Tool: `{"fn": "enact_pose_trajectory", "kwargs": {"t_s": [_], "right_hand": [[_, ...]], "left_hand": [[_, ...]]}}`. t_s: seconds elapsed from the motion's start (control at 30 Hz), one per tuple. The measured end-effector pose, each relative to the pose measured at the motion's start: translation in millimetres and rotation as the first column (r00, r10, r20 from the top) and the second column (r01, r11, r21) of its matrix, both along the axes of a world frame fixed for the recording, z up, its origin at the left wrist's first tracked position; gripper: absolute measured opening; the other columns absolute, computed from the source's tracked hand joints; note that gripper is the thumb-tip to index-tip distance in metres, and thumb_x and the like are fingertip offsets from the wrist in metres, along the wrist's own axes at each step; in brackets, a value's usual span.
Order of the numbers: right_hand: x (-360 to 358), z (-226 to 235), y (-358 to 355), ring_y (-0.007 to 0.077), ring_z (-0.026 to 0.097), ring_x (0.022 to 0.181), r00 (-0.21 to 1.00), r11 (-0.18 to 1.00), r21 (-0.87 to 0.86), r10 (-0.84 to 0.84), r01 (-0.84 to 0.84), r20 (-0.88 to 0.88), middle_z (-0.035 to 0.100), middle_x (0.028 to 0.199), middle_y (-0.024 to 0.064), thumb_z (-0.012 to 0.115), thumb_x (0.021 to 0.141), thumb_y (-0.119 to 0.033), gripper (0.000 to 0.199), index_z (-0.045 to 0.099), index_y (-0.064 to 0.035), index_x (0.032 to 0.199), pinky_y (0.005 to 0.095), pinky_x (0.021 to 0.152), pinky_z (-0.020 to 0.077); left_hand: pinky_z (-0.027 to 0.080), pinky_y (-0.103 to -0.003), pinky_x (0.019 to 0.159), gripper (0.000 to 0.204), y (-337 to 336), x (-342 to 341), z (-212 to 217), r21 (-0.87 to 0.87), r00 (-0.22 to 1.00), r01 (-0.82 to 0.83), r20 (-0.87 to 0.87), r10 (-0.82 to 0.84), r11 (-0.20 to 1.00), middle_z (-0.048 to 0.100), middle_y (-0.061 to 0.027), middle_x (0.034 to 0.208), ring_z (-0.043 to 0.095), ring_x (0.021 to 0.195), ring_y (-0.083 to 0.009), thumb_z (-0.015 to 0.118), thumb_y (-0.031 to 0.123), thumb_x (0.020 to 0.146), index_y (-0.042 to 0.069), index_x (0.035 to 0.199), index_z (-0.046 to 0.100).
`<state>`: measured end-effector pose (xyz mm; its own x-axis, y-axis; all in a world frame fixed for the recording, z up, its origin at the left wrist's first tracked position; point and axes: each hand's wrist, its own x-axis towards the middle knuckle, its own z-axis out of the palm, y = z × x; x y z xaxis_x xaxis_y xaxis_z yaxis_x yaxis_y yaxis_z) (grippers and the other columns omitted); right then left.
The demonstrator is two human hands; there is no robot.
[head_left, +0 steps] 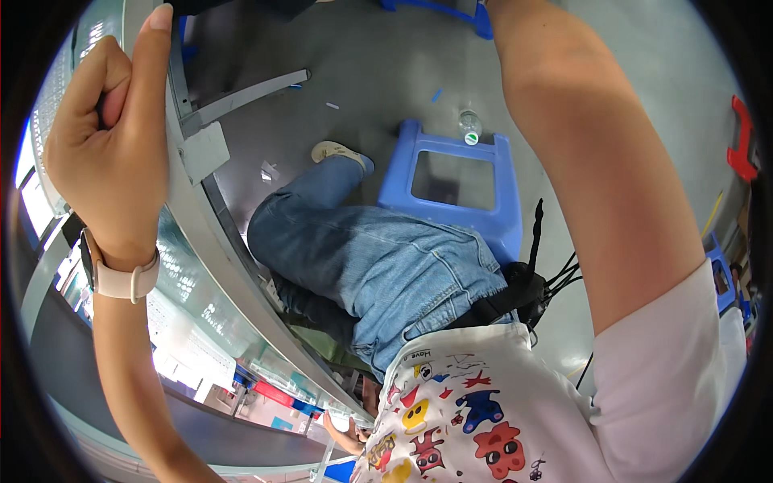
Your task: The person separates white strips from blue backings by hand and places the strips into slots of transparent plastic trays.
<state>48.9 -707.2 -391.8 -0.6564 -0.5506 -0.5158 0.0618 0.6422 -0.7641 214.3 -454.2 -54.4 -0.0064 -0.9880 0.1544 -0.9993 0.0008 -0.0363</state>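
Note:
My left hand (113,137) is raised over the long pale edge rail (221,249) of a glass-topped table at the left. Its fingers are curled in and the thumb lies straight along the rail; what they hold, if anything, is hidden. A watch with a pale pink strap (129,278) is round that wrist. My right forearm (555,80) stretches up and out past the top edge, so the right hand is cut off. Near where it leaves the picture is part of a blue plastic frame (481,20).
A blue plastic stool (507,193) stands beside my jeans-clad legs (386,249), with a clear bottle (469,125) beyond it. Black cables (560,278) hang at my waist. Another person's hand (345,435) is by the table. A red plastic piece (741,141) stands far right.

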Motion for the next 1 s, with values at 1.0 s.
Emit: {"fn": "enact_pose_trajectory", "kwargs": {"t_s": [1.0], "right_hand": [[-6.4,-60.3,2.3,0.0412,0.06,0.097,0.996,0.979,-0.201,0.002,-0.02,-0.092,0.065,0.102,0.0244,0.05,0.09,-0.035,0.044,0.064,0.0044,0.103,0.0453,0.085,0.0458]], "left_hand": [[0.038,-0.035,0.038,0.038,-13.8,-45.6,4.3,-0.238,0.974,-0.049,-0.226,-0.006,0.97,0.046,-0.0039,0.049,0.049,0.04,-0.0238,0.063,0.019,0.086,0.011,0.056,0.042]]}}
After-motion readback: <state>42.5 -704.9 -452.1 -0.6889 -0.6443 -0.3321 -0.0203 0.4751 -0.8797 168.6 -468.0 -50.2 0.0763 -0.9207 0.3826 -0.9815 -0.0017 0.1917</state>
